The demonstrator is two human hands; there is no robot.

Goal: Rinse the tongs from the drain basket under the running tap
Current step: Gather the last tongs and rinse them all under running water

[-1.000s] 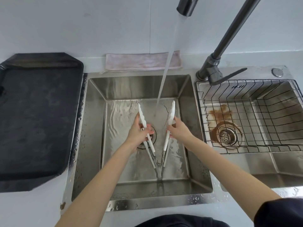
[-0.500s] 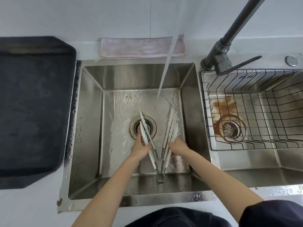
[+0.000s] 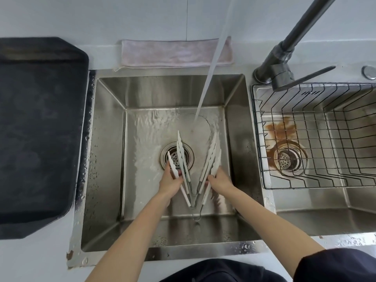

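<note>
White-tipped tongs (image 3: 193, 171) hang splayed in a V low in the left sink basin (image 3: 107, 159), hinge loop toward six o'clock and tips toward twelve. There seem to be several pairs bunched together; the motion blur makes the count uncertain. The left hand (image 3: 169, 183) is closed around the left-side arms just beside the drain strainer (image 3: 176, 157), and the right hand (image 3: 220, 183) is closed around the right-side arms. Holding one side in each hand probably keeps the arms spread so water can reach the inner faces. The stream from the tap (image 3: 284, 55) lands on the basin floor at about twelve o'clock of the tips, between them and the back wall, so the tongs sit just short of the flow and likely need lifting toward it. Open basin lies at nine o'clock and behind the stream; the right wall is near the right hand. The wire drain basket (image 3: 317, 143) sits in the right basin at three o'clock, with no tongs in its visible part.
</note>
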